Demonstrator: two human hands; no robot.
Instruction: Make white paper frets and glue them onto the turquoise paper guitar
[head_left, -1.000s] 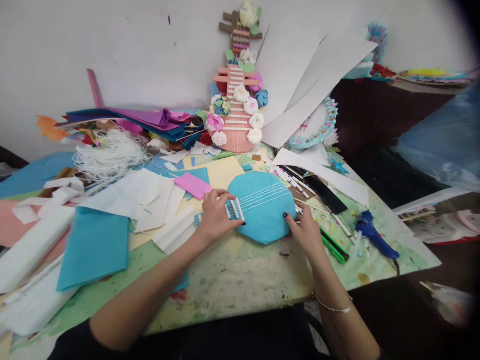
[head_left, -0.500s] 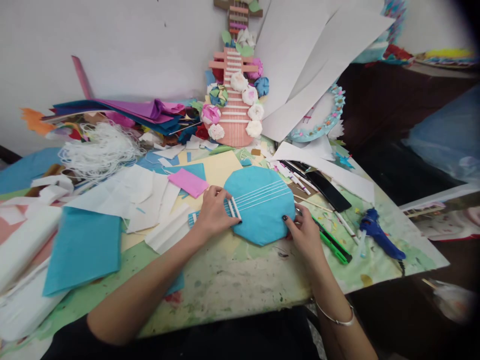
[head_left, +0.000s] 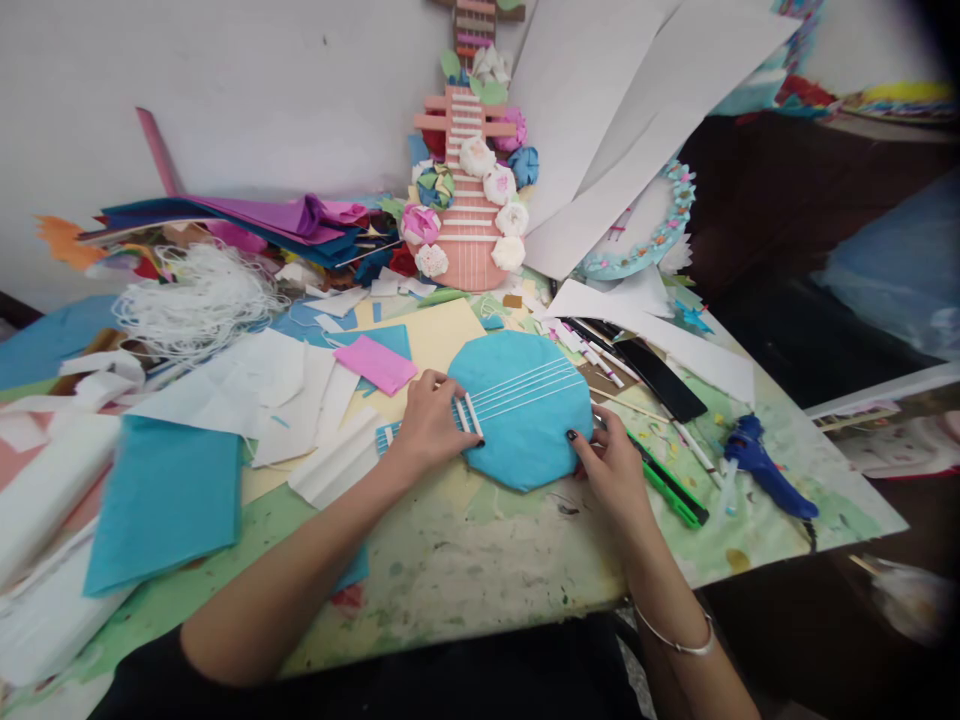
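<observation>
A blue paper instrument [head_left: 525,420] with a many-sided flat body, white strings and a narrow neck lies before me on the table. My left hand [head_left: 431,425] is closed round its neck where the neck meets the body, beside two white crossbars; the thumb presses near their lower ends. My right hand [head_left: 611,455] grips the body's right edge, thumb on top and fingers partly hidden behind it. A green utility knife [head_left: 671,485] lies just right of my right hand. Left of the neck is a folded white paper [head_left: 334,465], with a pink paper piece [head_left: 376,364] above it.
A blue glue gun [head_left: 765,465] and a black phone-like slab [head_left: 660,378] lie at the right. Behind stands a pink paper instrument [head_left: 469,250] with paper flowers. White string [head_left: 199,300], blue paper [head_left: 165,500] and paper scraps cover the left side.
Both hands keep their hold on the blue paper instrument, which stays in place. Only the camera view has shifted slightly.
</observation>
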